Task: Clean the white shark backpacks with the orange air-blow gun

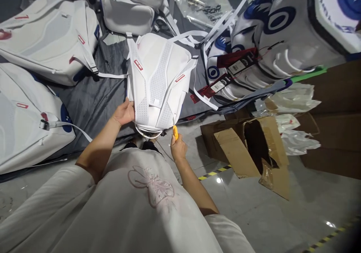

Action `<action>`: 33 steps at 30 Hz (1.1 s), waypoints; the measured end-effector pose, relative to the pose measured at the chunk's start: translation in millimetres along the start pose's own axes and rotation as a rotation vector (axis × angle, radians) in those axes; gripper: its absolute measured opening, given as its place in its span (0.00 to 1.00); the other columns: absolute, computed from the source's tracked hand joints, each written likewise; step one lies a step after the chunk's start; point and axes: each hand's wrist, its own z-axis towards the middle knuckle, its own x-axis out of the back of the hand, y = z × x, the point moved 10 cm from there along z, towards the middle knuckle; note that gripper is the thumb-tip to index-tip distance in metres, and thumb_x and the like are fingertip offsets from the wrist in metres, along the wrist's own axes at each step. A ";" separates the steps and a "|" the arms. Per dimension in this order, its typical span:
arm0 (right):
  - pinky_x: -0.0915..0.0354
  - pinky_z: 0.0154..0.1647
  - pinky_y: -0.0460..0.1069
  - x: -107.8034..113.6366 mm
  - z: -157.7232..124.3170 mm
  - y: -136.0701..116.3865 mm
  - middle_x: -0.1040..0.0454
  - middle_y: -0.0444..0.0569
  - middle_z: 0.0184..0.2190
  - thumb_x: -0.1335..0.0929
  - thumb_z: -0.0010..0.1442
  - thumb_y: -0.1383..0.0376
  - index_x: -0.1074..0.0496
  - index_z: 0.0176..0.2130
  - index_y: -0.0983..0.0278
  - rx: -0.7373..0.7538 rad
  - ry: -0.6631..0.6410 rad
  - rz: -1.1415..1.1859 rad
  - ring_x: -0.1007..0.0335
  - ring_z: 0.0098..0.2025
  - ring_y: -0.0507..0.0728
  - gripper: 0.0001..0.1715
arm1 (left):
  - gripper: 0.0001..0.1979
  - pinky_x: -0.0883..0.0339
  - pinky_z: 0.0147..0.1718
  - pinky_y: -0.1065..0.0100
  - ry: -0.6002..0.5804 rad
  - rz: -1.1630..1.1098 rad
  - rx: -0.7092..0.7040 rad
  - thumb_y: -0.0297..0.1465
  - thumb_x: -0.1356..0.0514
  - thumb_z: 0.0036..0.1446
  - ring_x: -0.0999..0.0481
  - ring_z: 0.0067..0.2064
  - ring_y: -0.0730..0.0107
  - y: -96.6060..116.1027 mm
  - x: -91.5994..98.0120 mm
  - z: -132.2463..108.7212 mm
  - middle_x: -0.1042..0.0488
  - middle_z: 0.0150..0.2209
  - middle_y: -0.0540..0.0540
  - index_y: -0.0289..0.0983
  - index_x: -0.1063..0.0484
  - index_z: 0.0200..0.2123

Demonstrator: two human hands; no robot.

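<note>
A white backpack [158, 80] lies back-side up on a grey cloth [96, 95], straps and mesh panel facing me. My left hand [124, 113] grips its lower left edge, fingers closed on the fabric. My right hand [178, 147] is closed round a small yellow tool [175, 131], whose tip touches the backpack's bottom right corner. Loose white straps [197, 38] trail from the bag's top.
More white backpacks [47, 38] lie at left and behind. A pile of blue-and-white printed bags with red hang tags [225, 81] sits at right. A torn cardboard box [254, 147] and clear plastic bags [296, 98] lie on the grey floor at right.
</note>
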 end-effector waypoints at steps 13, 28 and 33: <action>0.46 0.29 0.48 10.4 -128.2 26.9 0.22 0.53 0.31 0.47 0.73 0.57 0.33 0.53 0.66 0.057 -0.256 -0.012 0.25 0.33 0.59 0.23 | 0.36 0.38 0.61 0.48 0.047 -0.068 -0.093 0.55 0.52 0.64 0.29 0.61 0.47 6.5 -8.3 4.6 0.22 0.51 0.35 0.32 0.34 0.60; 0.44 0.32 0.49 12.9 -109.3 -28.2 0.20 0.54 0.38 0.46 0.73 0.53 0.35 0.51 0.63 0.138 -0.359 -0.108 0.22 0.41 0.62 0.21 | 0.35 0.45 0.65 0.49 0.498 0.977 -0.412 0.38 0.34 0.53 0.40 0.68 0.46 31.8 -1.5 -59.6 0.35 0.65 0.36 0.38 0.39 0.63; 0.44 0.33 0.48 8.5 -107.2 -22.6 0.21 0.54 0.39 0.46 0.73 0.51 0.35 0.52 0.62 0.103 -0.404 -0.023 0.23 0.42 0.61 0.23 | 0.46 0.68 0.68 0.39 0.010 2.087 -0.477 0.25 0.36 0.49 0.61 0.74 0.43 -50.1 -63.5 -33.3 0.59 0.73 0.34 0.38 0.48 0.70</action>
